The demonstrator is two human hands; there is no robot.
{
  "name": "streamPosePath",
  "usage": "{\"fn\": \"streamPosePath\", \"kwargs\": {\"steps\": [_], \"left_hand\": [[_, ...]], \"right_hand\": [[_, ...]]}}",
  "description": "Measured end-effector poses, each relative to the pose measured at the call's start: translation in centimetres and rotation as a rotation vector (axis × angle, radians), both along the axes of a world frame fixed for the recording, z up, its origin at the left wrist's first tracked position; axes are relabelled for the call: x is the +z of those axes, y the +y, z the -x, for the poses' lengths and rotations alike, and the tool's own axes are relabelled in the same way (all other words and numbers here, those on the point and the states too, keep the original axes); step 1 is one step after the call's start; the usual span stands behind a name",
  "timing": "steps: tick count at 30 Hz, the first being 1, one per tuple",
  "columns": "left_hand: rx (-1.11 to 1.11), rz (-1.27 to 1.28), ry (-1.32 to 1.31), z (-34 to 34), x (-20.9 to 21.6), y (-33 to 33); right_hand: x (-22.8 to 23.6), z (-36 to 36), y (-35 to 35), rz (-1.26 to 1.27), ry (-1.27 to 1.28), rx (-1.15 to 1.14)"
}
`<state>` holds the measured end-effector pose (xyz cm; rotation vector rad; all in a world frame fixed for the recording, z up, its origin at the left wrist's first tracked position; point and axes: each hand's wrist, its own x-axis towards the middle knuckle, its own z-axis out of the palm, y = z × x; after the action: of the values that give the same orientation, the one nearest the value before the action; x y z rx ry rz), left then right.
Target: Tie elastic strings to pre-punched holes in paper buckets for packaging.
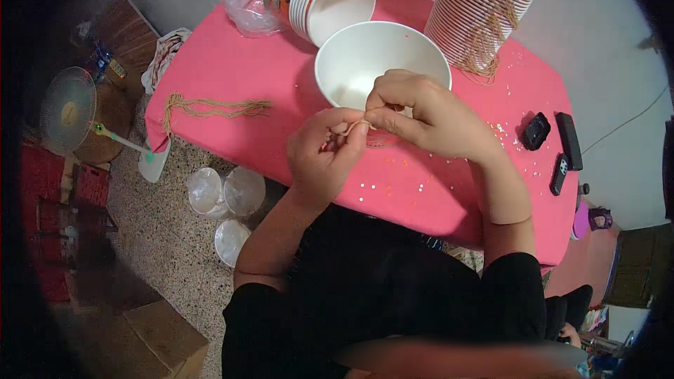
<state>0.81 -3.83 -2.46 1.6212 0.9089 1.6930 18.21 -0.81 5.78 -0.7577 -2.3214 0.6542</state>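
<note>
Left hand (319, 156) and right hand (430, 116) both pinched on cord (364, 123), above tabletop (228, 67), near side of tub (421, 45). Cord's thin: could slip if either pinch eases. Right hand overlaps tub in view; a jerk could knock it.

We see the tall cup stack (460, 17), by the far edge of the table (232, 63), cut off above; the small strand (362, 123) between left hand (326, 151) and right hand (427, 116) is too finger-hidden to trace.
</note>
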Motion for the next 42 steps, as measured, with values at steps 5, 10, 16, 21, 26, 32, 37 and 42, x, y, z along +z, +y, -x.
{"fn": "streamPosePath", "kwargs": {"steps": [5, 10, 16, 21, 26, 32, 37, 42], "left_hand": [[0.021, -0.107, 0.045, 0.2, -0.2, 0.1], [-0.158, 0.18, -0.23, 0.4, 1.3, -0.1], [-0.532, 0.428, -0.427, 1.8, 1.8, 0.2], [-0.819, 0.61, -0.632, 2.4, 1.8, 0.6], [-0.856, 0.639, -0.695, 2.4, 1.6, 0.7], [-0.779, 0.643, -0.685, 2.2, 1.8, 0.3], [-0.673, 0.596, -0.649, 2.0, 1.9, 0.1], [-0.646, 0.55, -0.584, 2.2, 1.7, 0.2]], "right_hand": [[0.3, -0.1, 0.1, 0.057, -0.029, -0.012], [0.1, 0.4, -0.1, -0.1, 0.096, 0.003], [-0.3, 1.0, -0.1, -0.193, 0.115, 0.03], [-0.3, 1.1, 0.0, -0.233, 0.155, 0.058], [-0.5, 1.0, 0.0, -0.231, 0.19, 0.059], [-0.7, 1.2, 0.0, -0.278, 0.211, 0.07], [-0.5, 1.0, 0.1, -0.428, 0.154, 0.038], [-0.3, 0.6, 0.6, -0.681, 0.043, -0.093]]}}
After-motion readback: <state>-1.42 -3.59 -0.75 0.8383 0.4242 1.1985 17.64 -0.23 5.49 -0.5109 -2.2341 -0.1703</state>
